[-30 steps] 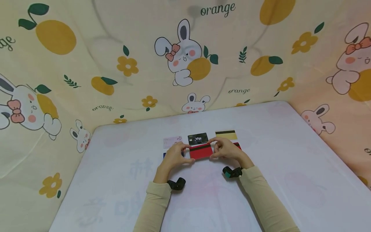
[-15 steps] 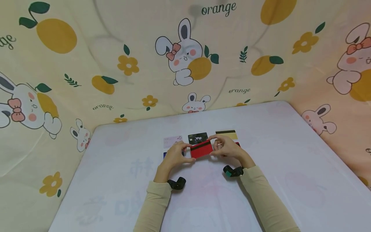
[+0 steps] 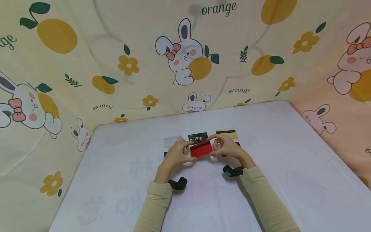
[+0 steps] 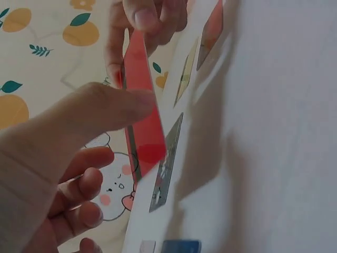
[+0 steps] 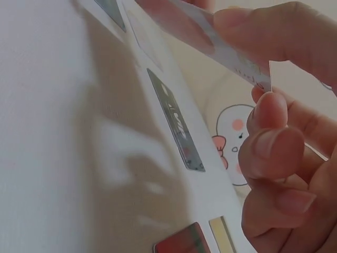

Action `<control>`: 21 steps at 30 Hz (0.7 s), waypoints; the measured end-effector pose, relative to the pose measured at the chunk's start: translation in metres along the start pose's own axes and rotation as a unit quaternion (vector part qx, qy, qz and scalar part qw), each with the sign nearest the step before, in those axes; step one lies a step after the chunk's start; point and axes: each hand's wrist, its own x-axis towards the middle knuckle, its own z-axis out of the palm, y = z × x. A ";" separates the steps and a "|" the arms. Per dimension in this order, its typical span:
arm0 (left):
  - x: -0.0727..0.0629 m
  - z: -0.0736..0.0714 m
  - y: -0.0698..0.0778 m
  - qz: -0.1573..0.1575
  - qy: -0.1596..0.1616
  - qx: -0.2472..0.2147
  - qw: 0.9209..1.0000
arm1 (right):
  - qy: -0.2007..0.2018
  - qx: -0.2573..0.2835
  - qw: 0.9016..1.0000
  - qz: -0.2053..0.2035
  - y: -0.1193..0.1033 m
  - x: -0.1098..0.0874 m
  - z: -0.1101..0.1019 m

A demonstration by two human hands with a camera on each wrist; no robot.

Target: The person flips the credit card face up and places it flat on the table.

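A red magnetic-stripe card (image 3: 201,150) is held up off the table between both hands, its black-striped red side toward the head camera. My right hand (image 3: 229,148) pinches its right end between thumb and index finger. At the left end, my left hand (image 3: 176,153) spans the card, index finger at the top edge and thumb at the bottom; the left wrist view shows this thumb (image 4: 131,108) across the red face. The left hand's other fingers hang loose. A pale printed underside of the red card (image 5: 237,66) shows in the right wrist view.
On the white table lie a pale pink card (image 3: 171,141), a black Vip card (image 3: 198,138) and a gold card (image 3: 227,134). Nearer, a blue card (image 3: 165,155) and another red card (image 3: 238,144) are partly covered by the hands. A printed cloth (image 3: 130,93) hangs behind.
The red card has risen slightly and tilted, its right end higher. My left hand has shifted a little right along it; the right hand has hardly moved.
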 end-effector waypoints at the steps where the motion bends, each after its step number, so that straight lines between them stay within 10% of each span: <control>1: 0.001 0.000 0.002 0.005 0.002 0.001 1.000 | 0.001 -0.005 1.000 -0.002 0.000 0.000 0.000; 21: 0.014 0.008 0.031 0.033 0.027 0.000 0.999 | 0.012 -0.056 0.998 -0.029 -0.010 -0.002 0.004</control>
